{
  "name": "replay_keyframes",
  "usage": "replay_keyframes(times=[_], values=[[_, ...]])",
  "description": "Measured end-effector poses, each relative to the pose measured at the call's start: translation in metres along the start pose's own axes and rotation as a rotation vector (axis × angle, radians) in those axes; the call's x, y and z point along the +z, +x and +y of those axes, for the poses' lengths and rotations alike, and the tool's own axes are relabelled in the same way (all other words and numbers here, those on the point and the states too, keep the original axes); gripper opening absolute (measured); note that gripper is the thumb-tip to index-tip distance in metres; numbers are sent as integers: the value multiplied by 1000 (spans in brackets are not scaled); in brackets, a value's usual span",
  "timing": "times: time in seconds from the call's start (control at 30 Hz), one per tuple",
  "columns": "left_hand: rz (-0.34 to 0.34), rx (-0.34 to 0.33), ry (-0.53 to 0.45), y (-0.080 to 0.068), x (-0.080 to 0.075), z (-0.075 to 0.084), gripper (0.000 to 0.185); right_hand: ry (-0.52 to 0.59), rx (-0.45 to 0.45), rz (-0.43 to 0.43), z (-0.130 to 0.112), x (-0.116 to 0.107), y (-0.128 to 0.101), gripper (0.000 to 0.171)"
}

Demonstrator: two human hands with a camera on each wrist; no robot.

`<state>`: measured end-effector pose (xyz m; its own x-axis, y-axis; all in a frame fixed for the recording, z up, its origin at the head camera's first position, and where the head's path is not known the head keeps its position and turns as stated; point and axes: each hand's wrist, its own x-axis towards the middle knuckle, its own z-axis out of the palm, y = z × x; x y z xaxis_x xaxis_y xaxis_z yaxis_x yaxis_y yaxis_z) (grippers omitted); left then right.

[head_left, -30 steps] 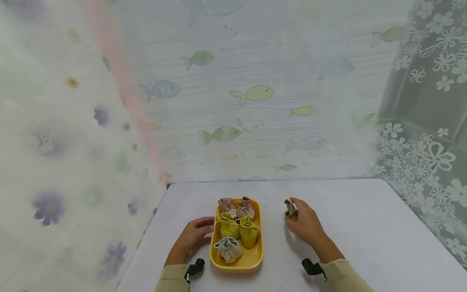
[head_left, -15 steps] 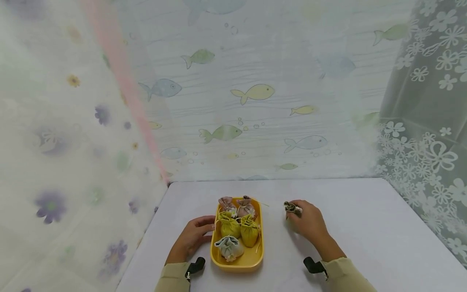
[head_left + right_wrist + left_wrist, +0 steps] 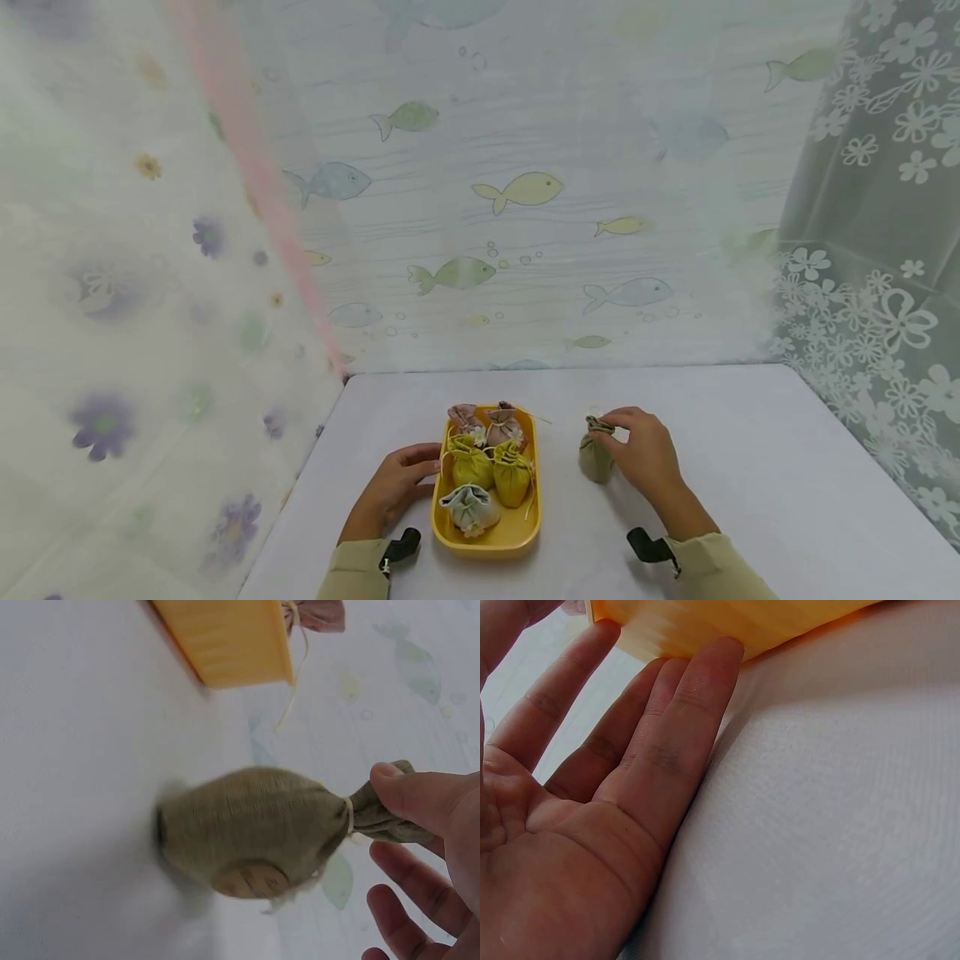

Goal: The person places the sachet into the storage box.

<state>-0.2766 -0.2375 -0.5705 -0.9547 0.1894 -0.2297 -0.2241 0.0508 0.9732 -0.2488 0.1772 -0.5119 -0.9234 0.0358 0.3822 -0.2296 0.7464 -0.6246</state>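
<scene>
A yellow tray (image 3: 522, 533) sits on the white table and holds several small drawstring pouches: two pinkish (image 3: 504, 427), two yellow-green (image 3: 471, 467) and a pale blue one (image 3: 468, 508). My left hand (image 3: 397, 487) lies flat beside the tray's left side, straight fingers (image 3: 694, 705) touching its wall (image 3: 705, 626). My right hand (image 3: 641, 454) pinches the tied neck of an olive pouch (image 3: 596, 454) to the right of the tray. In the right wrist view that olive pouch (image 3: 255, 829) hangs from my fingertips (image 3: 409, 796) with its bottom at the table.
The white table (image 3: 750, 467) runs back to a fish-printed curtain (image 3: 517, 192). A floral curtain (image 3: 112, 333) closes the left side and a lace one (image 3: 877, 250) the right. Bare tabletop lies right of my right hand.
My right hand has turned the olive pouch from bunched in the fingers to hanging upright by its neck, lowered toward the table. The left hand and tray have stayed still.
</scene>
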Motion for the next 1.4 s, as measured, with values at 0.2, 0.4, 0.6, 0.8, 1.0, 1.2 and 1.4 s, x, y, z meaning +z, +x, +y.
replay_keyframes(times=[0.2, 0.4, 0.6, 0.8, 1.0, 1.2, 1.4], values=[[-4, -3, -2, 1, -1, 0, 62, -9, 8, -18, -7, -3, -2, 27], [-11, 5, -5, 1, -1, -1, 61, -8, -8, 1, -15, -4, -5, 27], [-10, 11, 2, 1, -1, -1, 62, 4, -36, 45, -24, -7, -9, 22], [-16, 10, 6, 1, -2, -1, 62, 18, -62, 72, -34, -11, -12, 13], [-11, 10, 5, 1, -2, -2, 62, 25, -123, 107, -44, -17, -14, 13], [-1, 12, 6, 0, -2, -2, 63, 75, -151, 107, -55, -24, -17, 16], [-7, 16, 11, 0, -1, -1, 63, 135, -164, 107, -70, -30, -22, 20]])
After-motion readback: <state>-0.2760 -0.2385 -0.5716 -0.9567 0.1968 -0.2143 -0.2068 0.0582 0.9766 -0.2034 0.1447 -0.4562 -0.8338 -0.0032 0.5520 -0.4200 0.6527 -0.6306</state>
